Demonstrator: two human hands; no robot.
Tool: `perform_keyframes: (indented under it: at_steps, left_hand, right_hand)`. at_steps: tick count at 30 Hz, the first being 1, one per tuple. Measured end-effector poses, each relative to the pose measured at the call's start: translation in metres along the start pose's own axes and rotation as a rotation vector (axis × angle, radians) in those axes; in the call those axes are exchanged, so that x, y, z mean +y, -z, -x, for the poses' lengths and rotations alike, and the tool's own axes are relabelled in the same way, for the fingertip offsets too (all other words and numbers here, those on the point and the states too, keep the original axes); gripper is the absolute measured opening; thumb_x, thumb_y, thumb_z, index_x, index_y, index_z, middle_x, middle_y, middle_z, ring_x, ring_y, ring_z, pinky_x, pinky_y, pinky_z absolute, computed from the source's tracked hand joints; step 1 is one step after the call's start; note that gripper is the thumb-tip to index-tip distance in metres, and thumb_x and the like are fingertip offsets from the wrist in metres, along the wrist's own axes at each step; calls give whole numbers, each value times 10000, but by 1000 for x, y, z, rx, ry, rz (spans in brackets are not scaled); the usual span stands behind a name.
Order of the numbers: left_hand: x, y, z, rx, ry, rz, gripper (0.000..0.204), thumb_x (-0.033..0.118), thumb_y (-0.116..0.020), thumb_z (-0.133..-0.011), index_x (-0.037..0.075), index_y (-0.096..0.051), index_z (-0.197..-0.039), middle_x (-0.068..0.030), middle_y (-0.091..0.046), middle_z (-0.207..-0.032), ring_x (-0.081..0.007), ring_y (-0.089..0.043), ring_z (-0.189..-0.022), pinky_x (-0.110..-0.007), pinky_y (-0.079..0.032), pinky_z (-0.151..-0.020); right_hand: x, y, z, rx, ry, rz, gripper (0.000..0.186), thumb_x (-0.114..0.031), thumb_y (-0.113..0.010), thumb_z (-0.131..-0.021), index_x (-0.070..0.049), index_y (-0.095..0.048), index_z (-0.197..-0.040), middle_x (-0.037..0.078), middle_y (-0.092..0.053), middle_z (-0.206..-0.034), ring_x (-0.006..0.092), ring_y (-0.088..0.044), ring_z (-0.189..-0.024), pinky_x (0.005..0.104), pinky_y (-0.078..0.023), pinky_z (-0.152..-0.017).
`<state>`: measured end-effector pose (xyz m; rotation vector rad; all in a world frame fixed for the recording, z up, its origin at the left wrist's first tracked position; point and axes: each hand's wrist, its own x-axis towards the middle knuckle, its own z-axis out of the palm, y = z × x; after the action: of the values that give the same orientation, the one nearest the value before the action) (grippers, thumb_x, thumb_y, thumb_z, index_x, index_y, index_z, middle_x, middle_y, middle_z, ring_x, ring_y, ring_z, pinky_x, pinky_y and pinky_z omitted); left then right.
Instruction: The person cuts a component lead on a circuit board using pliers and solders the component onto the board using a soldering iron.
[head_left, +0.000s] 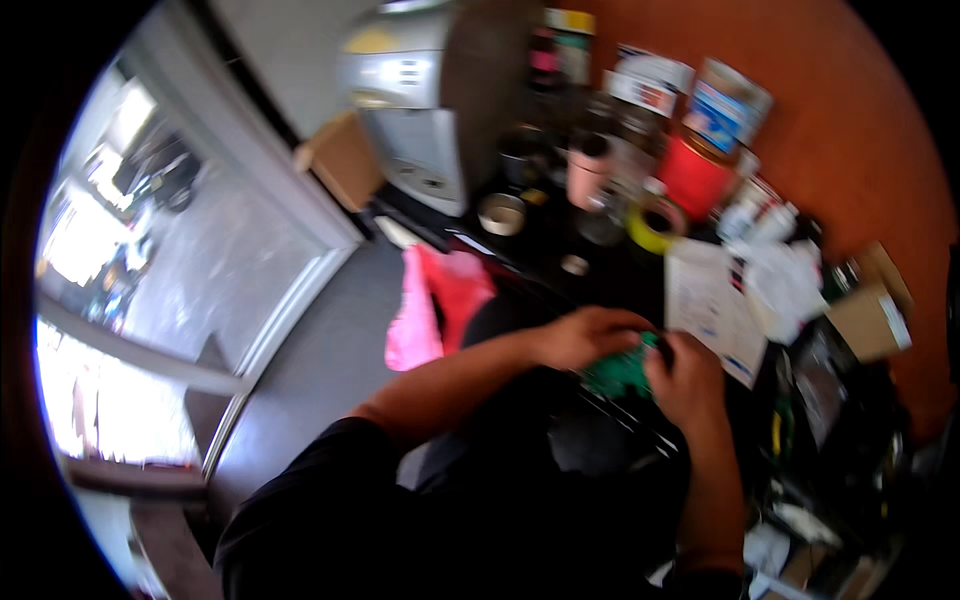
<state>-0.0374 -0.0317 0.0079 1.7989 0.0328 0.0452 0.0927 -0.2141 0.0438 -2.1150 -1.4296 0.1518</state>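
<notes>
Both hands are on a small green object (pixel 614 374) over the black desk edge, low centre-right in the head view. My left hand (pixel 588 340) reaches over it from the left, fingers curled on its top. My right hand (pixel 683 378) grips its right end, thumb pressed against it. Blur hides what exactly the object is. Just beyond my hands lie a white paper sheet (pixel 705 295) and a crumpled white plastic bag (pixel 785 280).
Behind stand a silver coffee machine (pixel 410 75), a pink cup (pixel 587 175), a red canister (pixel 690 180) and yellow tape (pixel 650 225). A cardboard box (pixel 860 320) and dark clutter sit right. Pink cloth (pixel 425 315) hangs left; a glass door (pixel 200 270) is beyond.
</notes>
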Motion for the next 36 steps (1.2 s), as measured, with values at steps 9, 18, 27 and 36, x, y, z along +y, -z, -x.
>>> perform_keyframes:
  at_steps: [9,18,27,36]
  left_hand:
    - [10,-17,-15,-16,64,303,421,248,-517,-1063,-22,-513,-1386,-73,-644,-1192,-125,-584,-1109,-296,-477,-974]
    - [7,-13,-13,-15,71,415,451,261,-539,-1051,-32,-510,-1394,-88,-635,-1255,-142,-589,-1154,-304,-471,-1009]
    - [12,-14,-14,-33,82,475,468,264,-528,-1054,-42,-493,-1405,-98,-627,-1277,-149,-581,-1185,-309,-454,-1037]
    - [-1,-13,-17,-46,218,749,431,229,-540,-1039,-48,-524,-1369,-124,-647,-1255,-200,-627,-1156,-347,-491,-1015]
  right_hand:
    - [12,13,12,101,-99,-181,299,-315,-699,-863,-18,-674,-884,136,-674,-820,316,-670,-743,401,-522,-653]
    - [7,13,7,123,-156,-569,261,-110,-742,-832,24,-696,-1051,105,-680,-889,167,-679,-758,284,-545,-673]
    - [11,8,6,186,-78,-573,269,-107,-742,-817,30,-698,-1045,103,-669,-873,175,-674,-752,285,-543,-675]
    - [6,6,6,153,-243,-664,258,-128,-746,-808,28,-712,-1010,79,-691,-819,146,-663,-708,271,-531,-665]
